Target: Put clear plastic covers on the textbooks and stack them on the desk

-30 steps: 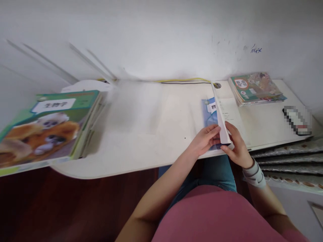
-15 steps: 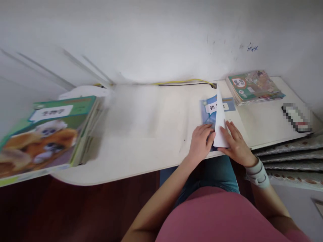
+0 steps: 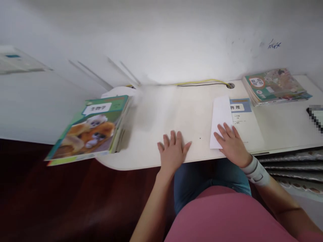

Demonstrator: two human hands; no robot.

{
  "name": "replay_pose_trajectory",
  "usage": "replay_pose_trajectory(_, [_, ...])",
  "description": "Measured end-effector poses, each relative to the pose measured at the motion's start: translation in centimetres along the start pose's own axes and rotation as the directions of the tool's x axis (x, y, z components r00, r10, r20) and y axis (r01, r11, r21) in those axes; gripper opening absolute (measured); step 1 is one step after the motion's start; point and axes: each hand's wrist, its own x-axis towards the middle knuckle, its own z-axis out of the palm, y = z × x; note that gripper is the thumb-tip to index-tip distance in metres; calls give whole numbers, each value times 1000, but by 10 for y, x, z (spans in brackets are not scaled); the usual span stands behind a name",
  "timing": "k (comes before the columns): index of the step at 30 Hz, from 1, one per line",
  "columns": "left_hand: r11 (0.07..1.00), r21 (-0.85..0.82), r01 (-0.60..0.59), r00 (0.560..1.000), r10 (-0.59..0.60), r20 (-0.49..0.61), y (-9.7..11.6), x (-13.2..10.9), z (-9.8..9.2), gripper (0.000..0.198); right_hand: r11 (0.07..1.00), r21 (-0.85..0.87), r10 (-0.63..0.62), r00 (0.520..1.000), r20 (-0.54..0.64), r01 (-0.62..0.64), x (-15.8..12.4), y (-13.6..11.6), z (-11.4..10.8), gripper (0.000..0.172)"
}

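A physics textbook (image 3: 246, 126) lies near the table's front edge, its cover folded back so that the white inner side of the flap (image 3: 222, 112) faces up over its left part. My right hand (image 3: 233, 144) presses on this flap with fingers spread, a pale band round its wrist. My left hand (image 3: 173, 153) rests palm down on the bare white table (image 3: 151, 134), fingers apart, holding nothing. Farther left is a stack of books topped by a green biology textbook (image 3: 93, 124) with a monkey picture, beyond my left hand's reach.
Another stack of books (image 3: 276, 84) stands at the back right. A dark-edged device (image 3: 316, 117), partly blurred out, is at the right edge. A yellow cable (image 3: 196, 81) runs along the wall to a round hole (image 3: 230, 85). Below the right side are grey folded layers (image 3: 292, 164).
My left hand has left the book and moved left onto the table. The cover, upright before, now lies folded flat under my right hand. The view has shifted left.
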Motion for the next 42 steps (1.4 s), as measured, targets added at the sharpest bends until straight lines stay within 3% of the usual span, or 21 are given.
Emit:
replay_pose_trajectory(7, [1000, -18, 2, 999, -3, -46, 3, -4, 3, 72, 994, -1, -113, 993, 37, 113, 24, -27, 10, 48])
replay_pose_trajectory(13, [999, 31, -18, 994, 21, -105, 4, -7, 1, 68, 986, -51, -158, 987, 32, 160, 30, -36, 21, 63])
replay_pose_trajectory(18, [980, 69, -187, 966, 196, -171, 19, -6, -2, 61, 980, -109, -159, 984, 82, 167, 33, -42, 19, 66])
replay_pose_trajectory(22, [965, 58, -257, 957, 262, -122, 30, -4, 1, 54, 971, -107, -198, 971, 136, 213, 37, -39, 12, 65])
replay_pose_trajectory(27, [969, 50, -240, 962, 244, -119, 24, -6, 10, 54, 948, -65, -293, 936, 195, 311, 45, -27, -2, 49])
replay_pose_trajectory(31, [974, 11, -228, 962, 227, -155, 21, -7, 13, 49, 927, -95, -329, 909, 256, 362, 49, -21, -3, 57])
replay_pose_trajectory(42, [967, -45, -249, 930, 226, -289, 20, -3, 13, 34, 953, -202, -181, 959, 218, 226, 44, -24, 7, 71])
